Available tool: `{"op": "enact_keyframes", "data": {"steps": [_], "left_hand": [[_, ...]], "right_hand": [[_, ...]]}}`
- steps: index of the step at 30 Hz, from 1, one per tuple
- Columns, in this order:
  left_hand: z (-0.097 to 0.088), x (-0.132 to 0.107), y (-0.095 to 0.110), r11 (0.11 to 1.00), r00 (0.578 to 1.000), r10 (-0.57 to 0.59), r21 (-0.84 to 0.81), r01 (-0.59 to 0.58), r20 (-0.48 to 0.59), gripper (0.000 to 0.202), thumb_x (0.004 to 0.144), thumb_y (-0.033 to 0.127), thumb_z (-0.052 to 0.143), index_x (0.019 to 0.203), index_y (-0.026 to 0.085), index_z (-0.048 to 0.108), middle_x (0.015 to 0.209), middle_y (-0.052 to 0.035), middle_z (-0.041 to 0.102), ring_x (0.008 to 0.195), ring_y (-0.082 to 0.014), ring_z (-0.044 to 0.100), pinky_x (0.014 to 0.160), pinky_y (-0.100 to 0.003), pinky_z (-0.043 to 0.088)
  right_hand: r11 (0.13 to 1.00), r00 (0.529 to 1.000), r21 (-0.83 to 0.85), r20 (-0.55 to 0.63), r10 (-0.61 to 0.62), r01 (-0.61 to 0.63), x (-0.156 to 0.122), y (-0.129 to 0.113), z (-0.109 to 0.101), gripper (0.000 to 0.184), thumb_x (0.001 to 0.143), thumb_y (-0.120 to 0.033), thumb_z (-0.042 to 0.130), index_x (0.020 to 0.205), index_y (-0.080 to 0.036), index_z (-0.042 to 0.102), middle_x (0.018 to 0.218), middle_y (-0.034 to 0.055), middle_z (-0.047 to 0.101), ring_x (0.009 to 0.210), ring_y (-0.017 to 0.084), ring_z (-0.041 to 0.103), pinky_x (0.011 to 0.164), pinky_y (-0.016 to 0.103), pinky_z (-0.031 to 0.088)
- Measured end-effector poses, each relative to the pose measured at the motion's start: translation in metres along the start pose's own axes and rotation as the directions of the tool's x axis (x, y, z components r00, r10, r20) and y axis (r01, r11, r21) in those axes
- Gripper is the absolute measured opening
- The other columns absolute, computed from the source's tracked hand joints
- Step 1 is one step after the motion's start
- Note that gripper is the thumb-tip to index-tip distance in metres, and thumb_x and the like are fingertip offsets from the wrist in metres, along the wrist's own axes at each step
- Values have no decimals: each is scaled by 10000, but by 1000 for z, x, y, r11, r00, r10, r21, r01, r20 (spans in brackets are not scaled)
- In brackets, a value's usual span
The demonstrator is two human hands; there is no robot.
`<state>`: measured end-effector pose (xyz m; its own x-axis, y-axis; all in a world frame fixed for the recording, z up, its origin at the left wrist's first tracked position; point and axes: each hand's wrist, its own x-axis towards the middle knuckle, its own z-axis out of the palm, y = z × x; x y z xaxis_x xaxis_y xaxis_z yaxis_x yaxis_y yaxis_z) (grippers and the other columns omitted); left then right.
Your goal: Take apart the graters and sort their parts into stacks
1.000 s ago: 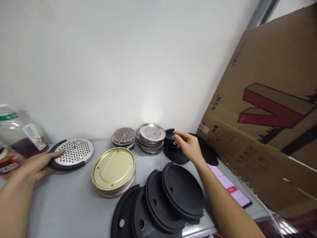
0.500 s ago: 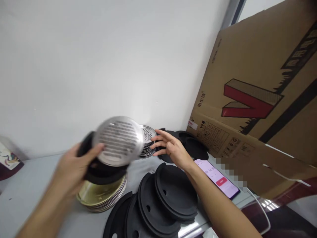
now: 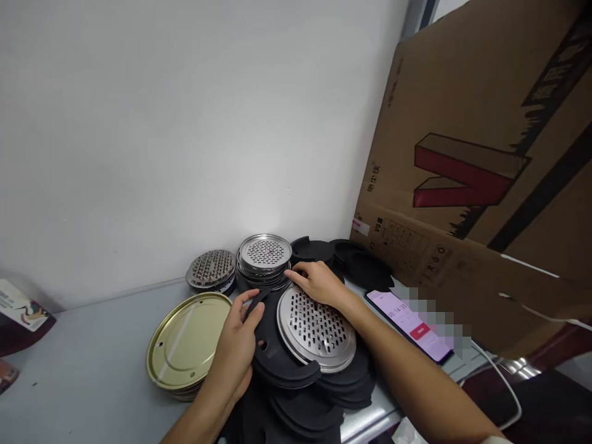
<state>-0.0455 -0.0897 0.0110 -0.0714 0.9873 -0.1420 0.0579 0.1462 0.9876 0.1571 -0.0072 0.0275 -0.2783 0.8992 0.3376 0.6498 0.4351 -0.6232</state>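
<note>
My left hand (image 3: 238, 345) is closed on the left edge of a black round holder (image 3: 272, 365) with a notched rim and a small hole. A silver grater disc (image 3: 319, 327) full of slots lies over this holder, shifted toward its right side. My right hand (image 3: 321, 287) is bent over the far edge of the disc, thumb pointing left; its other fingertips are partly hidden. Under both pieces are several more black holders (image 3: 300, 410). Just beyond my hands stands a stack of silver grater discs (image 3: 266, 251).
Gold round lids (image 3: 192, 339) are stacked at left. A rough-toothed metal disc (image 3: 211, 268) sits by the wall. More black pieces (image 3: 365, 265) lie at the back right. A phone showing a timer (image 3: 411, 324) and a large cardboard box (image 3: 462, 185) are on the right.
My left hand has brought the holder and grater disc right and down, over the black pile. My right hand, spread before, has come to the disc's far edge.
</note>
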Motion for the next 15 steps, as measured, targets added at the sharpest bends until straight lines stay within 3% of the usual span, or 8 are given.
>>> {"op": "enact_keyframes", "data": {"steps": [4, 7, 9, 11, 15], "left_hand": [[-7, -4, -3, 989, 993, 111, 90, -115, 50, 375, 908, 408, 500, 1265, 291, 500, 1337, -112, 577, 1149, -256, 622, 749, -327, 582], [-15, -5, -8, 943, 965, 243, 208, -259, 101, 415, 891, 341, 531, 1300, 277, 493, 1346, -110, 572, 1249, -253, 551, 969, -401, 505], [-17, -5, -11, 923, 959, 262, 262, -282, 107, 419, 874, 301, 538, 1291, 264, 519, 1342, -104, 577, 1271, -259, 527, 1037, -443, 447], [-16, -6, -12, 916, 959, 256, 287, -281, 124, 396, 869, 296, 537, 1262, 248, 562, 1325, -98, 591, 1257, -267, 536, 1063, -466, 416], [-10, -10, -10, 837, 921, 362, 383, -390, 145, 365, 888, 352, 549, 1231, 243, 612, 1302, -88, 603, 1247, -280, 533, 1092, -495, 380]], "right_hand": [[997, 998, -66, 47, -44, 47, -1, -3, -7, 509, 955, -512, 414, 660, -195, 681, 613, 37, 659, 589, 170, 582, 606, 278, 355], [996, 992, 80, -116, 51, -42, -2, 9, -35, 468, 892, -532, 523, 623, -184, 682, 600, 23, 659, 585, 166, 573, 618, 276, 358], [965, 945, 231, -270, 186, -124, -2, 23, -54, 445, 806, -547, 626, 562, -175, 652, 542, 5, 620, 551, 158, 542, 595, 272, 349], [921, 865, 350, -394, 310, -171, -2, 36, -67, 457, 758, -571, 654, 534, -175, 613, 483, -13, 557, 508, 148, 497, 550, 268, 331], [827, 751, 532, -468, 466, -182, 6, 44, -63, 531, 803, -669, 506, 548, -205, 539, 424, -25, 482, 421, 145, 442, 471, 275, 342]]}}
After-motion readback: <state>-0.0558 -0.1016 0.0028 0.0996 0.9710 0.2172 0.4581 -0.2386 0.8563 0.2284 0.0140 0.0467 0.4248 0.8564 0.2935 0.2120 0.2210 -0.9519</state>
